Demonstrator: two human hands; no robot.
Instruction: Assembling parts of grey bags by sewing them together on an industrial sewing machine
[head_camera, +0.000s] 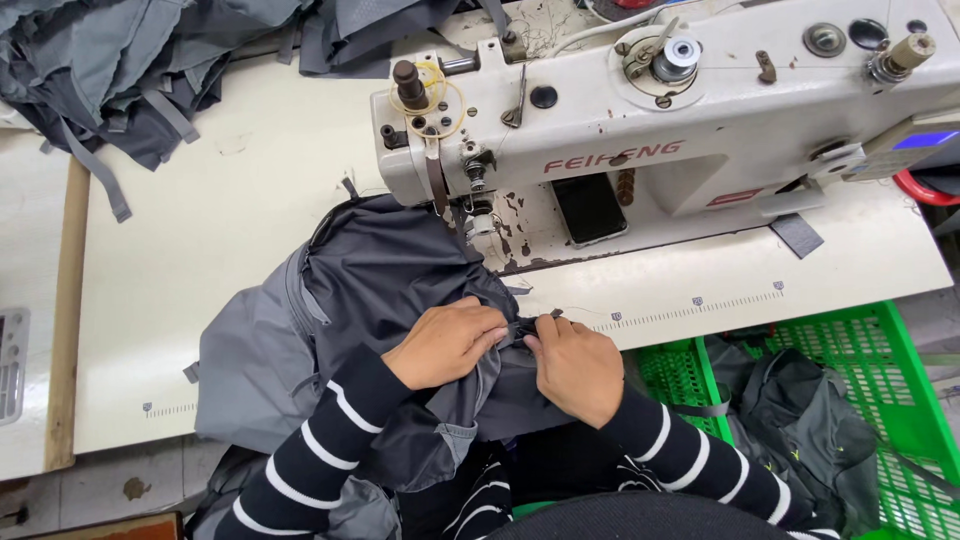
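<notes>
Head view: both hands (fingers seemingly pinching) gather grey fabric (400, 270).

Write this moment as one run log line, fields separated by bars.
left hand: pinching dark grey fabric | right hand: pinching same seam | sewing machine: behind | green crate: right

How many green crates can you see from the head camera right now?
1. The green crate sits at lower right, beside the sewing table, holding dark grey fabric pieces. Others may be hidden outside the frame.

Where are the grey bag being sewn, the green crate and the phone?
grey bag (400, 265), head view, dark top panel.
green crate (900, 370), head view, right mesh wall.
phone (590, 207), head view, screen middle.
</notes>
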